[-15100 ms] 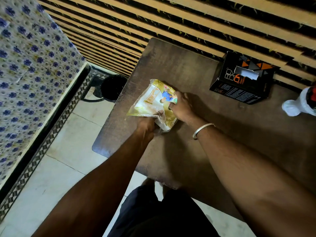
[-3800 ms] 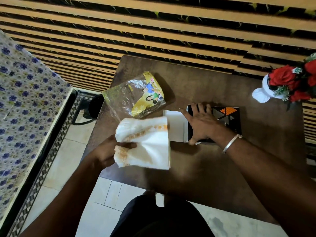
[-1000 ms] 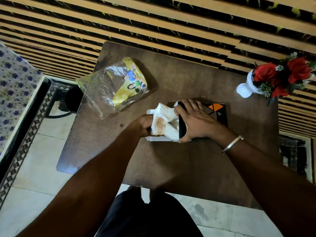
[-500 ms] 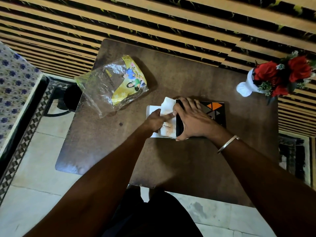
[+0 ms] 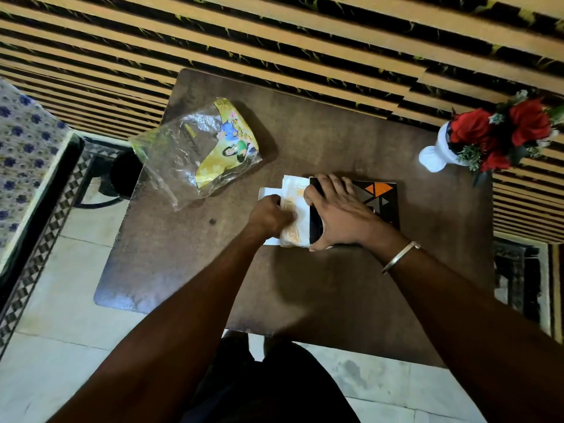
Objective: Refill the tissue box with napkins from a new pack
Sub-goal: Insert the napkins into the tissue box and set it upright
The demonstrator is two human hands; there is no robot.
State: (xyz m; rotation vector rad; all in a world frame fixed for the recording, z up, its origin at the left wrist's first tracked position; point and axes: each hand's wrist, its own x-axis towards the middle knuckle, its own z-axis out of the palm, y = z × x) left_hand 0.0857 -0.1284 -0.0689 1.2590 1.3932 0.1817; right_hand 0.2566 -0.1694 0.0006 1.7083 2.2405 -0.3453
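tissue box (image 5: pixel 385 206), black, orange triangles, napkins (image 5: pixel 295 203) protruding

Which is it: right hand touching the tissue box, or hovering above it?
Touching. The head view shows the right hand lying on the tissue box, fingers spread across its top and thumb wrapped round its near edge.

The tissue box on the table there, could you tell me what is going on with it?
A person is refilling the black tissue box, which lies on the brown table. The right hand holds the box at its open end, and the left hand pushes a stack of white napkins in. Part of the stack sticks out. The plastic pack, apparently emptied, lies far left; a vase of red flowers stands far right.
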